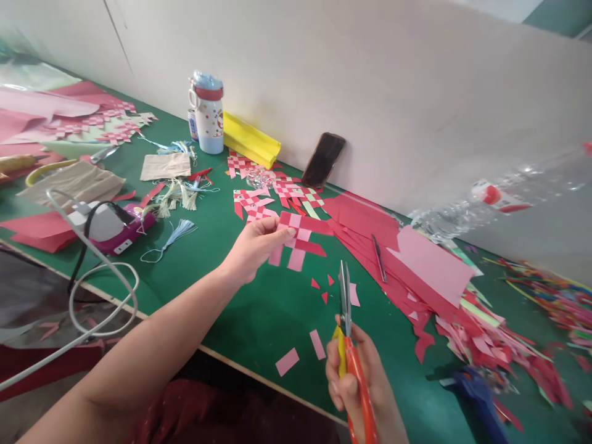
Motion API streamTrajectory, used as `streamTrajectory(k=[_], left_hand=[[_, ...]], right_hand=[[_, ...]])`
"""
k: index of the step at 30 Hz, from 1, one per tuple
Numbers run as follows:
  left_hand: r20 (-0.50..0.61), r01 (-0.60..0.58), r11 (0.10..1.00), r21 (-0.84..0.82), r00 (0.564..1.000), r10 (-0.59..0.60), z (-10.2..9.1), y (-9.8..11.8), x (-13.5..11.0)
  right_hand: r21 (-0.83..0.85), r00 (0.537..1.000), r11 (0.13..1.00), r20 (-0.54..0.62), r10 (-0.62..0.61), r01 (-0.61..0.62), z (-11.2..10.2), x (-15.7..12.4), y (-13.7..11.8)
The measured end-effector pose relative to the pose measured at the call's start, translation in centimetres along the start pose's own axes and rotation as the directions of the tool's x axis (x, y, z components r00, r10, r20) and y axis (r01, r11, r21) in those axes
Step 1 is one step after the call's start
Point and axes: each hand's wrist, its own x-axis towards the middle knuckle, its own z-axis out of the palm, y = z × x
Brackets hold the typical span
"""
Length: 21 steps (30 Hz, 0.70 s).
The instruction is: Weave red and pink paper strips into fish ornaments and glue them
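Observation:
My left hand (253, 248) pinches a woven piece of red and pink paper strips (300, 238), holding it just above the green table (259, 314). My right hand (358, 376) grips scissors (348, 327) with orange and yellow handles; the blades are closed and point up towards the woven piece, a little below and right of it. Small red and pink paper offcuts (317, 343) lie on the table between my hands.
More woven pieces (272, 191), red and pink paper sheets (416, 259), a pen (379, 258), a dark phone (324, 159) leaning on the wall, a white bottle (207, 114), a yellow box (250, 140), tassels (178, 197), a blue glue gun (478, 391) and white cable (106, 290).

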Motion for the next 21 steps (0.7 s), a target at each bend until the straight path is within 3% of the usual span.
streamTrajectory(k=[12,21], left_hand=[[0.016,0.145,0.976,-0.162,0.989,-0.144,-0.1,-0.5,0.2],[0.104,0.198,0.960,-0.197,0.978,-0.181,0.1,0.1,-0.2]], right_hand=[[-0.149,0.995,0.985,0.065,-0.074,0.083,-0.8,-0.8,0.2],[-0.107,0.994,0.993,0.097,-0.044,0.054,2.1,-0.7,-0.5]])
